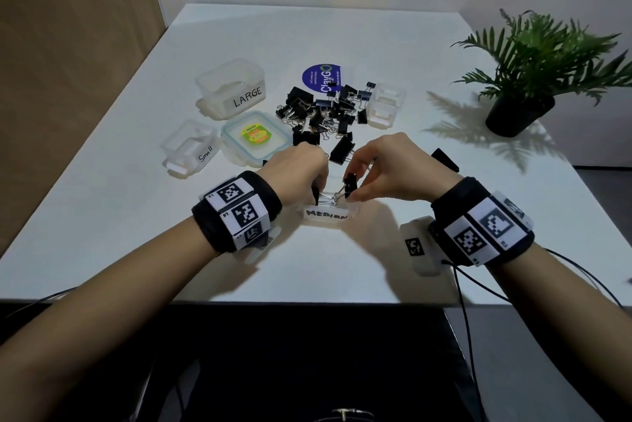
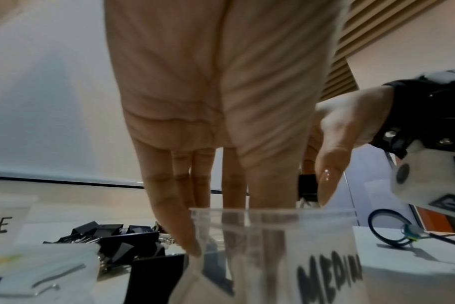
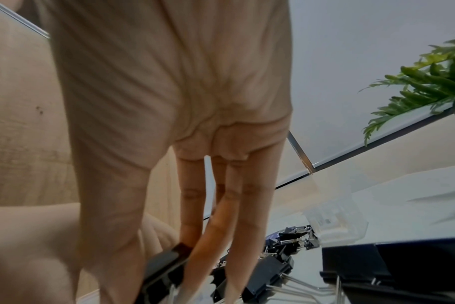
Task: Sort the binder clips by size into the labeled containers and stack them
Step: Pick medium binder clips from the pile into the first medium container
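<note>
Overhead, two hands work over one clear container marked MEDIUM (image 1: 326, 215) at the near middle of the white desk (image 1: 393, 45). Right hand (image 1: 386, 170) grip pinches one black binder clip (image 1: 350, 185) just above that container. Left hand (image 1: 299, 170) grip sits on another clip (image 1: 316, 197) at its rim. One loose clip pile (image 1: 328, 110) lies behind; LARGE container (image 1: 236, 86), Small container (image 1: 189, 146), one lid (image 1: 254, 138) to the left, one potted plant (image 1: 533, 76) far right.

Left wrist view: fingers (image 2: 169, 205) straight, reaching down into the container; what they hold, can't tell.

Right wrist view: thumb and fingers (image 3: 190, 211) clamp the clip.
</note>
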### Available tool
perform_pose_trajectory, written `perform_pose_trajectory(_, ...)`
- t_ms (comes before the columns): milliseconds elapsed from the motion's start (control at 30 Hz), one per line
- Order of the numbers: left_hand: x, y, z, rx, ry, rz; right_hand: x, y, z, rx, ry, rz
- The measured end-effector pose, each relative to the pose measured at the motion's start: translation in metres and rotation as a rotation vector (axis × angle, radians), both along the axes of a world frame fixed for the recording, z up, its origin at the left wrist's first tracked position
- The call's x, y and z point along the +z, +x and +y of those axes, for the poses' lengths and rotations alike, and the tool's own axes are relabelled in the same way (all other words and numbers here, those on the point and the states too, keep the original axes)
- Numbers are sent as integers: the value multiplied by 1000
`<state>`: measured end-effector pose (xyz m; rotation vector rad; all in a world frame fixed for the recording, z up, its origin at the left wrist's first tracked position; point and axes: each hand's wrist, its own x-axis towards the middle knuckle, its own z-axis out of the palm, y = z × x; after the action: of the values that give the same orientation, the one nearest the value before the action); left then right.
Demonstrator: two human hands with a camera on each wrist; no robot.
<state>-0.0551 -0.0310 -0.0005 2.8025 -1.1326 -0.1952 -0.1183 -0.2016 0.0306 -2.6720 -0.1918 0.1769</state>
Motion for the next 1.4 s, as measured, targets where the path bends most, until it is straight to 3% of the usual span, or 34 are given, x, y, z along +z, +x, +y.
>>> perform_pose_trajectory(467,22,18,16,-19,-174,113,-5,-2,4,-44,-209,-101)
perform_pose_trajectory(667,18,13,12,-47,-113,55,-11,-3,11,-82,-272,-129)
perform_pose_trajectory(867,17,15,12,-71,-197,202,-14,-7,19,-92,-286,-150)
perform_pose_trajectory(1400,17,12,9,-55,-147,217,-23,-6,24,-143,-340,-195)
